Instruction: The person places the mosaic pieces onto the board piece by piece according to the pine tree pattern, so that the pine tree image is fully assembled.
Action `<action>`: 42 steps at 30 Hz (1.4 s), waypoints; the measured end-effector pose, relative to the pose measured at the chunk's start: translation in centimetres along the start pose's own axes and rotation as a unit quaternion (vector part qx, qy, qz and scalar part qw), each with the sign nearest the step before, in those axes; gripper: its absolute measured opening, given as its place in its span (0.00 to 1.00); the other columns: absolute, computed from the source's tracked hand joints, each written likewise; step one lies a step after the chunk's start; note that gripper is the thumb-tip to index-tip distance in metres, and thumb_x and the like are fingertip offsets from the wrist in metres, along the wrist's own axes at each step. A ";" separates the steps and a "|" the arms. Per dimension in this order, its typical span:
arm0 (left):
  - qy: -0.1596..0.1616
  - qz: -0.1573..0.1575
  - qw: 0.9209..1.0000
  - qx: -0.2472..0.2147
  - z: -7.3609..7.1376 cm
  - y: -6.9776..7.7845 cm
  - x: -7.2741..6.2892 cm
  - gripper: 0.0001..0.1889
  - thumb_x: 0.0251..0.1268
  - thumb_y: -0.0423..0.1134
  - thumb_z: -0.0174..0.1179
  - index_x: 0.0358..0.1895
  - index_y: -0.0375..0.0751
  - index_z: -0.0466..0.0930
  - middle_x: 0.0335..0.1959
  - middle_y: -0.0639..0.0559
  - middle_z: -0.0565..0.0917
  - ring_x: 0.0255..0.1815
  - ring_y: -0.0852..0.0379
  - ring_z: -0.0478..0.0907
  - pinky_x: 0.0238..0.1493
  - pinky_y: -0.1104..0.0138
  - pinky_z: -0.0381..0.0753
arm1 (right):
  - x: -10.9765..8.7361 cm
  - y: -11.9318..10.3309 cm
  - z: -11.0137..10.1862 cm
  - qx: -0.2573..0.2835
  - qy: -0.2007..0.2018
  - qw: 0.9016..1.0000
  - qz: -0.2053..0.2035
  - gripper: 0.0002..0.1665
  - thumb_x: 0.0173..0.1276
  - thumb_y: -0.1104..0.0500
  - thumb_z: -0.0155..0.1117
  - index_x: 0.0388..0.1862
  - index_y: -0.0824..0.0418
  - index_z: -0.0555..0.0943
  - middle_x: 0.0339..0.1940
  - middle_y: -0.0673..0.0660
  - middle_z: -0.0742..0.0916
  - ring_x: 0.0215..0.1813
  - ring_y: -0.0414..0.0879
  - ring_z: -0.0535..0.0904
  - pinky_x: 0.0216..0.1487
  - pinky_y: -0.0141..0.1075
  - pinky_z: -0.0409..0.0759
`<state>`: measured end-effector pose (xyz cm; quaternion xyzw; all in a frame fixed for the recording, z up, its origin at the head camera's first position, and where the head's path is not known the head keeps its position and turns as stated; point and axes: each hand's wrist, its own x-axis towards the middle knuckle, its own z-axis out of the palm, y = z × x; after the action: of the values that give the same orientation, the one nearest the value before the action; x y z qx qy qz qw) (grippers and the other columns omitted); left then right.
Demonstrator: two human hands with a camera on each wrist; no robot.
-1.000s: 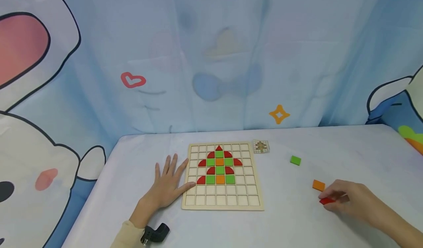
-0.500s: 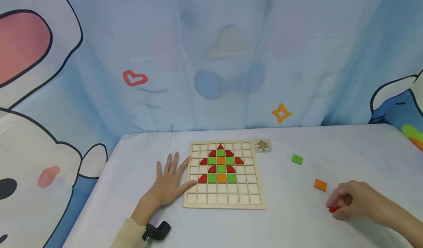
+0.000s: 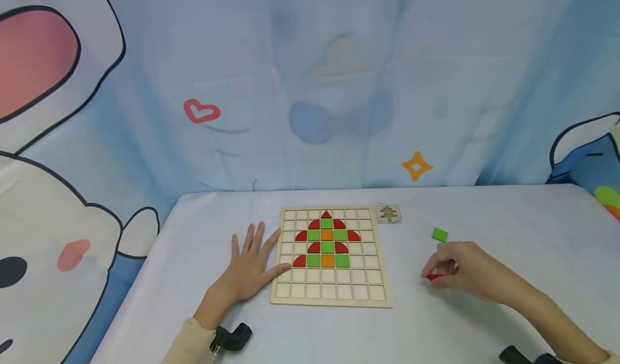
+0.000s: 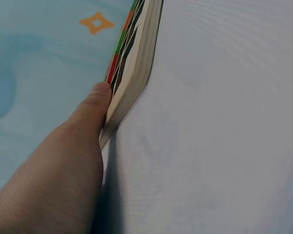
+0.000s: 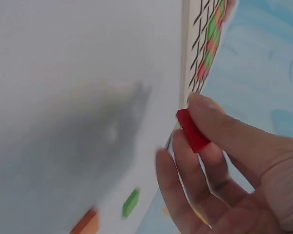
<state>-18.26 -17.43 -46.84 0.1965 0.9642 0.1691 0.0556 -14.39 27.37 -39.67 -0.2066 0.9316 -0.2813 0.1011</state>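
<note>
A wooden grid board (image 3: 331, 294) lies on the table, bearing red, green and orange tiles in a tree shape. My left hand (image 3: 244, 275) lies with spread, straight fingers at the board's left edge. In the left wrist view its thumb (image 4: 90, 114) touches that edge. To the right of the board, my right hand (image 3: 472, 272) pinches a red tile (image 5: 193, 131) between thumb and fingers above the table. The tile's full outline is partly covered by the fingers.
A green tile (image 3: 439, 235) lies beyond my right hand. An orange tile (image 5: 86, 223) shows in the right wrist view but is hidden in the head view. A small pattern card (image 3: 389, 213) lies by the board's far right corner. A printed curtain (image 3: 339, 154) hangs behind the table.
My right hand first drew back toward the near right with the red tile, then moved left and forward, covering the orange tile in the head view. The left hand stays on the board's edge.
</note>
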 end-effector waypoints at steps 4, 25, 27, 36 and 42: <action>0.001 0.006 1.000 0.002 0.1 0.2 0.2 0.46 0.76 0.67 0.52 0.87 0.51 0.48 0.87 0.36 0.38 0.86 0.34 0.29 0.75 0.29 0.26 | 2.5 -2.5 0.8 0.027 0.038 0.998 -0.033 0.10 0.54 0.67 0.84 0.33 0.56 0.91 0.31 0.42 0.87 0.32 0.34 0.78 0.34 0.31 0.83; 0.017 0.012 1.000 -0.004 0.2 0.5 -0.1 0.45 0.75 0.67 0.52 0.86 0.49 0.52 0.86 0.33 0.44 0.86 0.31 0.35 0.75 0.27 0.31 | 8.4 -6.4 5.3 0.074 0.027 0.996 -0.051 0.09 0.62 0.73 0.76 0.40 0.66 0.92 0.37 0.52 0.90 0.36 0.41 0.81 0.37 0.31 0.83; 0.024 0.018 1.000 -0.010 0.3 0.3 -0.1 0.45 0.75 0.68 0.52 0.86 0.48 0.53 0.86 0.33 0.44 0.86 0.31 0.35 0.74 0.27 0.30 | 8.5 -6.6 5.4 0.069 0.028 0.996 -0.050 0.08 0.62 0.73 0.76 0.40 0.66 0.92 0.36 0.51 0.90 0.37 0.42 0.81 0.38 0.31 0.83; 0.029 0.015 0.999 -0.005 0.4 0.0 0.0 0.45 0.74 0.67 0.54 0.86 0.49 0.52 0.86 0.33 0.44 0.86 0.31 0.34 0.74 0.27 0.29 | 8.8 -7.4 5.6 0.033 0.022 0.999 -0.024 0.07 0.62 0.72 0.76 0.40 0.68 0.92 0.35 0.52 0.88 0.39 0.44 0.81 0.38 0.34 0.84; 0.003 0.001 1.000 -0.002 -0.3 0.3 -0.1 0.45 0.76 0.66 0.53 0.86 0.49 0.50 0.86 0.34 0.41 0.86 0.32 0.32 0.75 0.28 0.29 | 9.1 -7.9 6.1 0.017 0.022 1.000 0.002 0.08 0.62 0.73 0.76 0.41 0.69 0.92 0.36 0.53 0.88 0.40 0.45 0.80 0.39 0.33 0.83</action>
<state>-18.13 -17.31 -46.47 0.1966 0.9638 0.1719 0.0532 -18.11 14.45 -40.84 -0.1964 0.9293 -0.3010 0.0847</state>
